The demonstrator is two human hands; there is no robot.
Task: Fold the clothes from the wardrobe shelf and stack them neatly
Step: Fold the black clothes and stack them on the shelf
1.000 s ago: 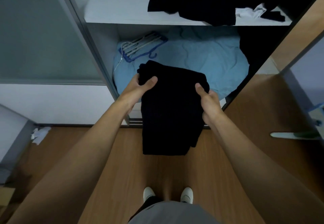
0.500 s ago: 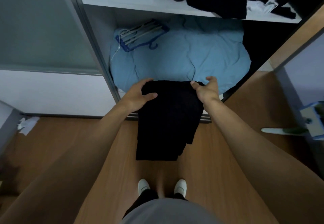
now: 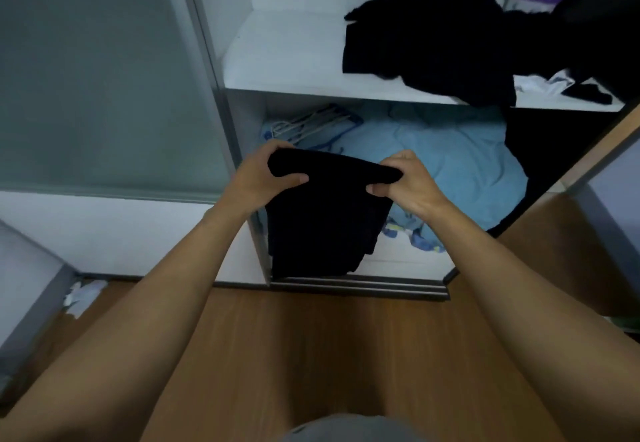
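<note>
A folded black garment (image 3: 322,223) hangs in front of the open wardrobe, held by its top fold. My left hand (image 3: 263,178) grips the fold's left end, thumb in front and fingers behind. My right hand (image 3: 408,185) grips the right end the same way. Above, on the white wardrobe shelf (image 3: 287,60), lies a heap of unfolded black clothes (image 3: 443,43) with a small white garment (image 3: 540,83) beside it at the shelf's right front.
Below the shelf lies a light blue blanket (image 3: 457,164) with a blue and white hanger (image 3: 311,126) on it. A frosted sliding door (image 3: 97,78) stands at the left. A purple-lidded container (image 3: 530,0) sits at the shelf's back right. Crumpled paper (image 3: 83,298) lies on the wooden floor.
Both hands have lifted the folded black garment up and forward toward the shelf. The view has tilted up, so more of the shelf shows and my feet have left the frame.
</note>
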